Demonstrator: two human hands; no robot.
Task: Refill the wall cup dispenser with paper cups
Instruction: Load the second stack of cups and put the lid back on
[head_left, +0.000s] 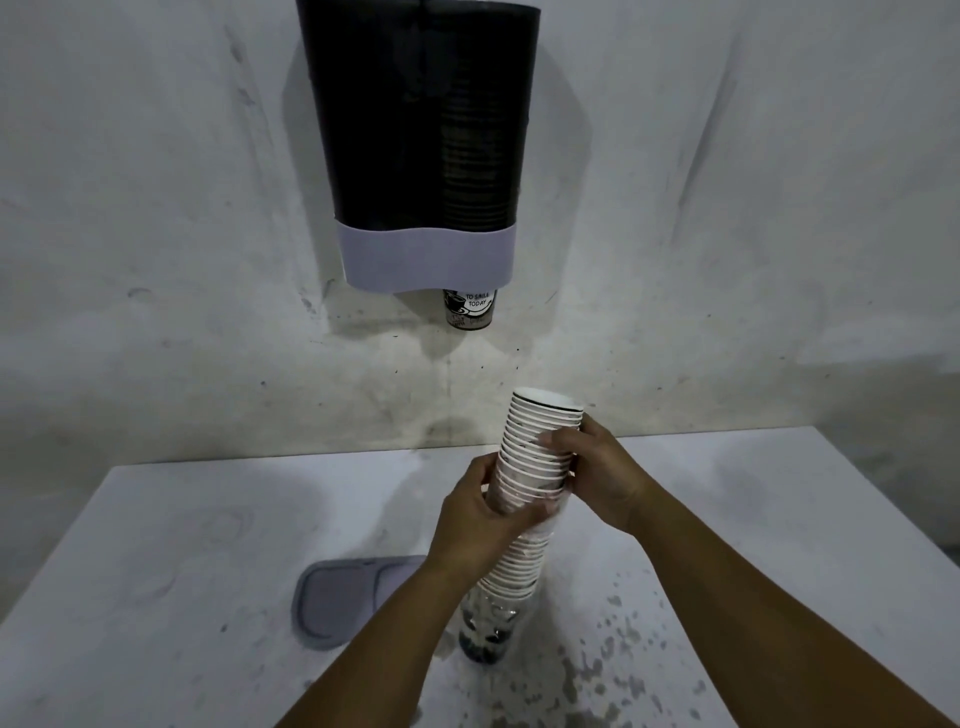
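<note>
A tall stack of paper cups (535, 467) stands in the middle of the frame, leaning a little to the right at the top. Its bottom end sits in a clear plastic wrap (488, 629) that touches the white worktop (156, 545). The top cup shows its open white mouth.

The left hand (480, 512) wraps its fingers around the middle of the stack from the left side. The right hand (597, 473) holds the stack a bit higher up from the right, with fingers curled over the cup rims.

The cup dispenser (423, 145) hangs on the wall in the upper middle of the frame. It is dark on top with a pale band along its bottom. Cup rims show faintly through its right half. One printed cup (469, 307) pokes out under the right side of it.

A flat gray lid (345, 597) lies on the worktop in the lower left, just beside the left arm. Dark spots speckle the worktop at the lower right.
</note>
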